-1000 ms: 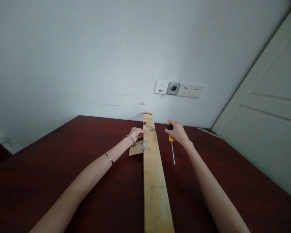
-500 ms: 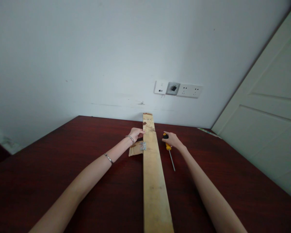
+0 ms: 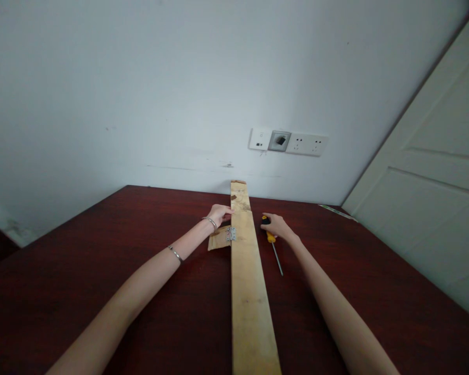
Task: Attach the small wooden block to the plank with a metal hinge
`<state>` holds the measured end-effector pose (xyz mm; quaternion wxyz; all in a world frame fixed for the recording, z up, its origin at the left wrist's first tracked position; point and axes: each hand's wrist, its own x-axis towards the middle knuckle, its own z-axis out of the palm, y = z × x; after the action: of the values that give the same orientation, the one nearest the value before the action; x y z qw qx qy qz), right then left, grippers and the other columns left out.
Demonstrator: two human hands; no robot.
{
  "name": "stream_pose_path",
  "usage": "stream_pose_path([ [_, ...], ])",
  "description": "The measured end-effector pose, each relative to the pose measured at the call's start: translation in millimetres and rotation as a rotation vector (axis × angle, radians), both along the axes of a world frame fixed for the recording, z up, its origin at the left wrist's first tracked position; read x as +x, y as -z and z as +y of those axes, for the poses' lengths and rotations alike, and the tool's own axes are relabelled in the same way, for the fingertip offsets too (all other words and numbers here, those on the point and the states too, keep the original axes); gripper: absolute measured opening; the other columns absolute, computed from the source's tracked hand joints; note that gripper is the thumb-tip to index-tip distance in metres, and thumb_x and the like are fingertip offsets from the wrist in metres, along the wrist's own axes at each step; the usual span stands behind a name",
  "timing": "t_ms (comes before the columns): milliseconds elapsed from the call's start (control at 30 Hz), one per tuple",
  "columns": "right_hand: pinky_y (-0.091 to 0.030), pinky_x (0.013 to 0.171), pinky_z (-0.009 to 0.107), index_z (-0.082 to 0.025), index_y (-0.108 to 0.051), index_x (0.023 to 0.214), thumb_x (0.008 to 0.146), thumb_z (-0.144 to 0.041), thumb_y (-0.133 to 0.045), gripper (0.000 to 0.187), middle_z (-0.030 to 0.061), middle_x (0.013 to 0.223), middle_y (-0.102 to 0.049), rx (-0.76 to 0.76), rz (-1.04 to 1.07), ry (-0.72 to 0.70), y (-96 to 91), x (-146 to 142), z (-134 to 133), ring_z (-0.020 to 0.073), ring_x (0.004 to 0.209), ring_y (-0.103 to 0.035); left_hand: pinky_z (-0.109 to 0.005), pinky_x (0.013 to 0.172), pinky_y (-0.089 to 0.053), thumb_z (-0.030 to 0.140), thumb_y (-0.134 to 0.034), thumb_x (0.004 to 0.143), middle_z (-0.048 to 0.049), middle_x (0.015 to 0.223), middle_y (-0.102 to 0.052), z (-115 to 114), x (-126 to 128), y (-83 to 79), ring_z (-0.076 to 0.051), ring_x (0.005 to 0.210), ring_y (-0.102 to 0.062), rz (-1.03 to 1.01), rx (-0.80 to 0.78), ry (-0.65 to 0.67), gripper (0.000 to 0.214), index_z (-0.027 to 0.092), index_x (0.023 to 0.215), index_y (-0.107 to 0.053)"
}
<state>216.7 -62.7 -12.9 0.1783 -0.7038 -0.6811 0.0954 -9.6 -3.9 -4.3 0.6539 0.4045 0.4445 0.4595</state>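
Note:
A long pale wooden plank [image 3: 250,291] lies lengthwise on the dark red table [image 3: 101,271], running from the near edge to the wall. My left hand [image 3: 220,213] rests against the plank's left side near its far end, fingers touching the wood. Just below that hand a small metal hinge [image 3: 231,234] joins the plank to a small brown wooden piece [image 3: 219,241]. My right hand [image 3: 276,226] lies on the table right of the plank, fingers curled over the yellow and black handle of a screwdriver [image 3: 274,247] whose shaft points toward me.
A white wall rises behind the table with a row of sockets [image 3: 288,142]. A white door [image 3: 433,198] stands at the right. A thin greenish strip [image 3: 336,212] lies at the table's far right corner.
My right hand came down and left with the screwdriver, from raised above the table to lying on it beside the plank. The left hand has not moved.

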Motion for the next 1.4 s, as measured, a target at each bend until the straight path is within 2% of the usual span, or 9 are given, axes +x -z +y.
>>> stream_pose_path([
  [167, -0.044, 0.093, 0.031, -0.012, -0.051, 0.129, 0.07, -0.027, -0.062, 0.062, 0.013, 0.126, -0.058, -0.015, 0.006, 0.007, -0.3, 2, 1, 0.0249, 0.113, -0.056, -0.029, 0.067, -0.05, -0.002, -0.074, 0.051, -0.0078, 0.063, -0.066, 1, 0, 0.2, -0.016, 0.061, -0.063, -0.004, -0.002, 0.003, 0.018, 0.008, 0.059, -0.062],
  [400, -0.05, 0.08, 0.035, -0.014, -0.048, 0.131, 0.072, -0.041, -0.061, 0.066, 0.016, 0.124, -0.058, -0.064, 0.015, 0.039, -2.2, 6, -2, 0.0276, 0.103, -0.061, -0.028, 0.068, -0.05, -0.002, -0.075, 0.05, -0.0084, 0.064, -0.067, 1, 0, 0.0, -0.017, 0.062, -0.063, -0.01, -0.003, 0.014, 0.018, 0.008, 0.059, -0.063],
  [600, -0.04, 0.096, 0.043, -0.01, -0.038, 0.137, 0.074, -0.043, -0.059, 0.074, 0.021, 0.133, -0.048, -0.032, 0.023, 0.036, -24.8, -3, -9, 0.0322, 0.12, -0.048, -0.027, 0.066, -0.05, -0.003, -0.074, 0.053, -0.0078, 0.063, -0.067, 0, 0, -1.1, -0.016, 0.06, -0.063, -0.008, -0.01, 0.015, 0.016, 0.008, 0.058, -0.063],
  [700, -0.041, 0.096, 0.037, -0.011, -0.029, 0.142, 0.074, -0.048, -0.06, 0.083, 0.0187, 0.13, -0.051, -0.022, 0.096, -0.047, -44.7, -18, -17, 0.0268, 0.118, -0.051, -0.027, 0.066, -0.05, -0.004, -0.073, 0.054, -0.0084, 0.064, -0.067, -2, 1, -2.5, -0.015, 0.058, -0.062, -0.007, -0.014, 0.013, 0.016, 0.008, 0.058, -0.063],
  [767, -0.041, 0.096, 0.039, -0.011, -0.024, 0.143, 0.068, -0.049, -0.066, 0.095, 0.0193, 0.13, -0.05, -0.066, 0.247, -0.157, -55.1, -31, -24, 0.0279, 0.117, -0.052, -0.027, 0.066, -0.05, -0.005, -0.072, 0.055, -0.0089, 0.064, -0.067, -3, 1, -3.4, -0.015, 0.057, -0.062, -0.004, -0.015, 0.008, 0.016, 0.008, 0.058, -0.063],
  [867, -0.042, 0.095, 0.039, -0.016, -0.019, 0.144, 0.063, -0.044, -0.072, 0.101, 0.0157, 0.13, -0.051, -0.134, 0.402, -0.384, -61.3, -50, -35, 0.0266, 0.115, -0.053, -0.026, 0.066, -0.05, -0.005, -0.07, 0.058, -0.0093, 0.065, -0.067, -4, 1, -4.3, -0.014, 0.057, -0.062, 0.003, -0.016, 0.004, 0.014, 0.008, 0.059, -0.064],
  [933, -0.044, 0.093, 0.04, -0.016, -0.016, 0.144, 0.061, -0.042, -0.074, 0.105, 0.0153, 0.129, -0.052, -0.157, 0.402, -0.435, -60.0, -60, -40, 0.0273, 0.113, -0.054, -0.026, 0.065, -0.05, -0.004, -0.068, 0.058, -0.0087, 0.065, -0.067, -4, 1, -4.1, -0.014, 0.058, -0.062, 0.007, -0.016, 0.003, 0.014, 0.009, 0.059, -0.064],
  [1167, -0.039, 0.094, 0.047, -0.018, -0.022, 0.14, 0.064, -0.039, -0.071, 0.092, 0.0143, 0.124, -0.053, -0.116, 0.308, -0.341, -56.0, -75, -47, 0.0331, 0.117, -0.049, -0.026, 0.065, -0.05, -0.003, -0.071, 0.055, -0.0078, 0.066, -0.067, -2, 0, -2.2, -0.015, 0.061, -0.063, 0.008, -0.008, 0.011, 0.016, 0.01, 0.059, -0.062],
  [1400, -0.04, 0.09, 0.043, -0.015, -0.02, 0.14, 0.063, -0.042, -0.071, 0.096, 0.0183, 0.121, -0.05, -0.103, 0.217, -0.319, -60.5, -82, -54, 0.0372, 0.118, -0.044, -0.026, 0.064, -0.05, -0.002, -0.068, 0.058, -0.0076, 0.063, -0.067, -2, -1, -3.1, -0.015, 0.058, -0.062, 0.008, -0.009, 0.018, 0.014, 0.011, 0.058, -0.062],
])
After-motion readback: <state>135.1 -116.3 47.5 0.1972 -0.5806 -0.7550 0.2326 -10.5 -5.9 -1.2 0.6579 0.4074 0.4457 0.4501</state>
